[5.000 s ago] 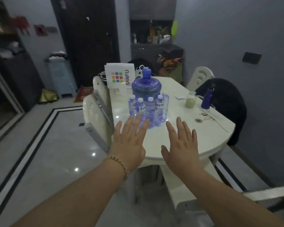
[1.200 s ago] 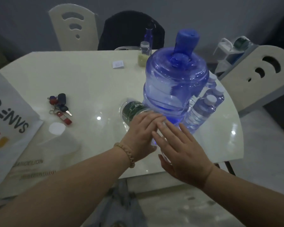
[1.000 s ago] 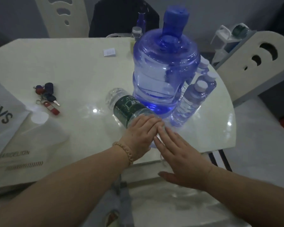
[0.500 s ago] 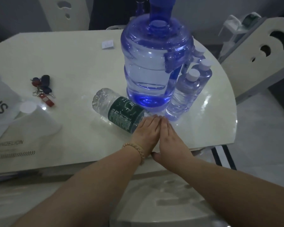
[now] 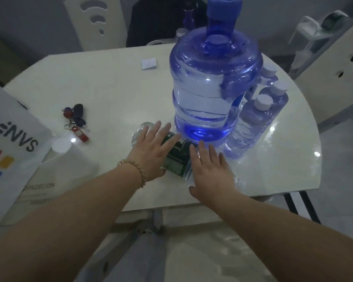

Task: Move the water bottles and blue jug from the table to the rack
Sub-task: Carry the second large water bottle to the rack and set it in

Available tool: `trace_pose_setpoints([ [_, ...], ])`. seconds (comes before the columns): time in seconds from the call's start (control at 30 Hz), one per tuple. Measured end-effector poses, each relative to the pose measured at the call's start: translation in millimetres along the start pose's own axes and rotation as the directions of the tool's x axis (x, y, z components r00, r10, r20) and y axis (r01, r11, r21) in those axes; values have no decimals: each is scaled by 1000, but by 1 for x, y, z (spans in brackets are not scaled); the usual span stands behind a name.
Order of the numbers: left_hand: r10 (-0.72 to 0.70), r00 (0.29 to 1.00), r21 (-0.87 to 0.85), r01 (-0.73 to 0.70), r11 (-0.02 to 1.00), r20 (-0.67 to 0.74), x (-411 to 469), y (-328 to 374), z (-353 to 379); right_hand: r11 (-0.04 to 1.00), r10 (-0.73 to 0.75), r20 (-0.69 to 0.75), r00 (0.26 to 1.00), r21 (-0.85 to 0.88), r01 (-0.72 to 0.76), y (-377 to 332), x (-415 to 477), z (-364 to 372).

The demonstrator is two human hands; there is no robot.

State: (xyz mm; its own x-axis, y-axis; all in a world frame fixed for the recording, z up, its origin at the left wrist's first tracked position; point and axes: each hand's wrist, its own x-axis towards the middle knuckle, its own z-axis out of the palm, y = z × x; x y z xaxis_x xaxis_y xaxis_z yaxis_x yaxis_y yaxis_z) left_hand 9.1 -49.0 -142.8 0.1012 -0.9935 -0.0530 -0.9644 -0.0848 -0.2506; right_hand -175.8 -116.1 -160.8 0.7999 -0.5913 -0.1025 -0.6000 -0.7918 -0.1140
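- L hand & R hand lay flat, fingers straight, apart, both on green-label bottle.
- Bottle lay sideways on table, 6 o'clock of blue jug.
- Small bottles stood at jug's 3 o'clock.

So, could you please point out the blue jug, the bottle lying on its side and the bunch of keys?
blue jug point(image 5: 204, 92), head view, on the front of its clear body.
lying bottle point(image 5: 176, 157), head view, on its green label.
keys point(image 5: 78, 110), head view, on the dark fob.
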Motion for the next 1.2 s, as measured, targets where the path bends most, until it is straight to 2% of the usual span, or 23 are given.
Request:
trace_pose_setpoints([
  [0.17, 120, 993, 56, -120, 991, 13, 18, -31, 18, 995, 19, -14, 1000, -96, -20, 9, 9, -4],
  [0.3, 193, 978, 5, -193, 981, -82, 30, -36, 24, 997, 71, 10, 997, -19, -71, 14, 16, -5],
  [0.37, 233, 968, -7, -235, 972, -90, 36, -37, 26, 995, 99, 42, 994, -37, -98, 13, 16, 2],
  [0.63, 224, 972, -41, -227, 973, -68, 35, -37, 26, 995, 75, 9, 997, -64, -75, 10, 16, 3],
  [0.77, 191, 981, -127, -193, 973, -32, 25, -29, 15, 997, 23, 13, 1000, -79, -22, 13, 6, -6],
  [0.9, 176, 984, -181, -180, 967, -36, 8, 3, -3, 993, -19, 53, 998, -115, 25, 31, -29, -26],
  [1.07, 170, 963, -193, -210, 958, -208, 15, 71, -60, 980, -32, 17, 999, -196, 35, 96, -87, -80],
  [1.2, 239, 906, -160, -309, 937, -348, 42, 147, -121, 975, 30, -43, 999, -219, -39, 165, -153, -117],
])
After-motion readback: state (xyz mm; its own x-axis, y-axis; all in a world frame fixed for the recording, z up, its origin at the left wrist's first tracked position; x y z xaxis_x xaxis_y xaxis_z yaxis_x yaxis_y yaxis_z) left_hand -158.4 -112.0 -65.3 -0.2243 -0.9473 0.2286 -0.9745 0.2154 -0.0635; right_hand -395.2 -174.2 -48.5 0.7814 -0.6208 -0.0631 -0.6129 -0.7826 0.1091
